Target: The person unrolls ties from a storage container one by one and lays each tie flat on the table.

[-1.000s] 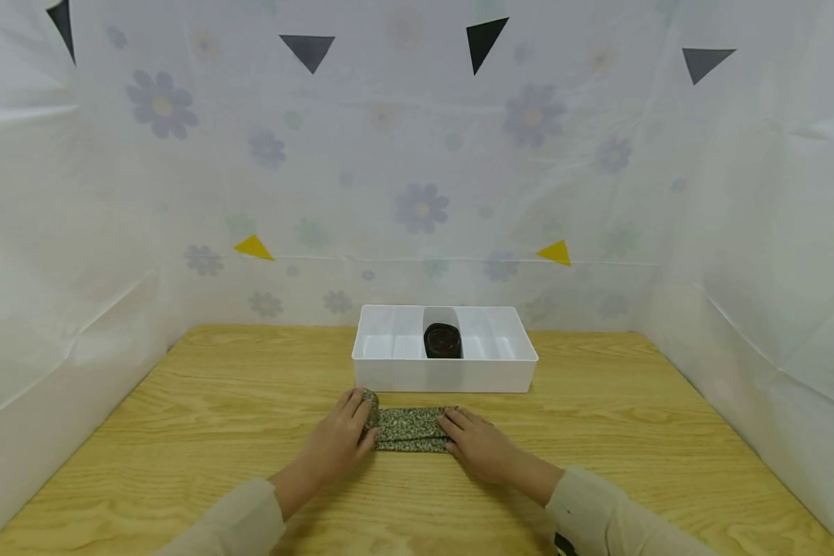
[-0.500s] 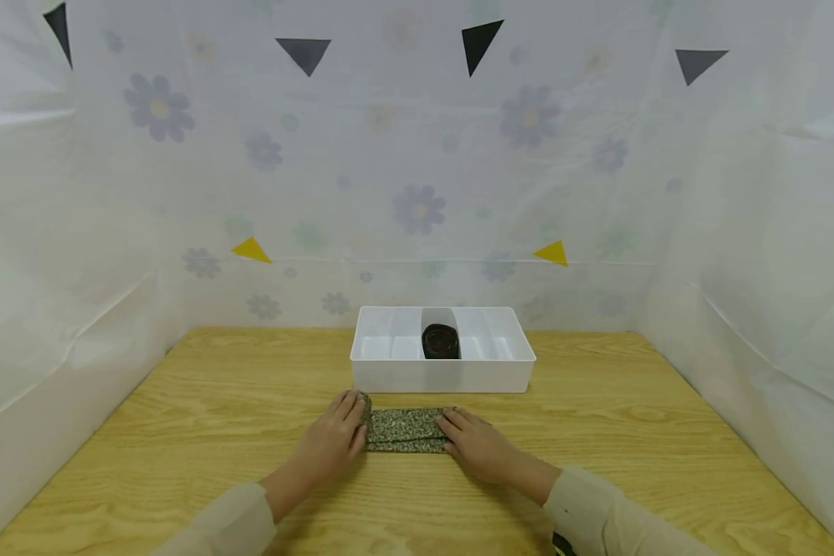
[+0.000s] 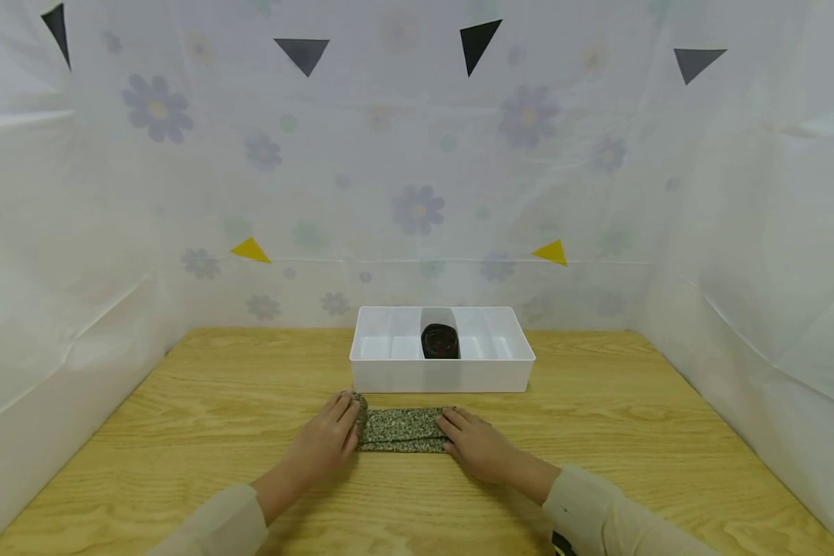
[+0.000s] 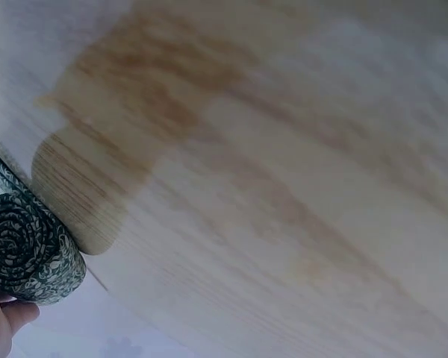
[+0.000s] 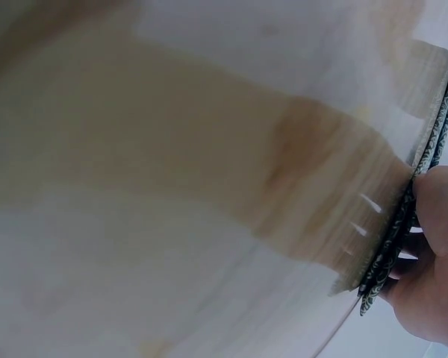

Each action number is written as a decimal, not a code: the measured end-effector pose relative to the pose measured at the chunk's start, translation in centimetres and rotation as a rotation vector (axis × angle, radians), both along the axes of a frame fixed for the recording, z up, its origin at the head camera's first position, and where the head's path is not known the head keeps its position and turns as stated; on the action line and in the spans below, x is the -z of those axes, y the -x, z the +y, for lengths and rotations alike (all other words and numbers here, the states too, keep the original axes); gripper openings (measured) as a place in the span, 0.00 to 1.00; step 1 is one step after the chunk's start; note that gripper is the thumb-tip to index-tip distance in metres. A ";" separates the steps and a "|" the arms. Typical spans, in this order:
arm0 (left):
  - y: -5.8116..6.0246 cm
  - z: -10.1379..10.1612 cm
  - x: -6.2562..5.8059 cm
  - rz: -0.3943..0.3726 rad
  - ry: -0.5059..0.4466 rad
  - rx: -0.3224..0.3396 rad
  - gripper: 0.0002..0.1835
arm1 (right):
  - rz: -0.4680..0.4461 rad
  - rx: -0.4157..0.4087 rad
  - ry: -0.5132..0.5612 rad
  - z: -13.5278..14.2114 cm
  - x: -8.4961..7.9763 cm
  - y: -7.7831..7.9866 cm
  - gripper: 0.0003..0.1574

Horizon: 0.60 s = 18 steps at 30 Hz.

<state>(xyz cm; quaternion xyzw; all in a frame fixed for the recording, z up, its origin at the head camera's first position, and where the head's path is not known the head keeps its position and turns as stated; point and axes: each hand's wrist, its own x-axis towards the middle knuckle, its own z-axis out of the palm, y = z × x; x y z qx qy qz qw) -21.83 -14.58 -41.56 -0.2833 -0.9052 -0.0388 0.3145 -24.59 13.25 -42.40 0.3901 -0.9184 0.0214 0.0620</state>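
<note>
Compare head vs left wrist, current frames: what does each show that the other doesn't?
Only head: the white box with a dark coiled item in its middle compartment, and the right hand on the cloth's flat part.
Only left wrist: the spiral end of the rolled part.
Both: the patterned cloth, the left hand touching its roll, and the wooden table.

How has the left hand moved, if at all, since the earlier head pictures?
Yes: judged against the white box, the left hand has moved leftward, along with the rolled end of the patterned cloth.
</note>
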 end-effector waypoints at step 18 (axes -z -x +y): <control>0.4 -0.8 0.5 0.080 0.038 0.007 0.20 | -0.013 0.001 0.002 -0.1 -0.4 -0.3 0.26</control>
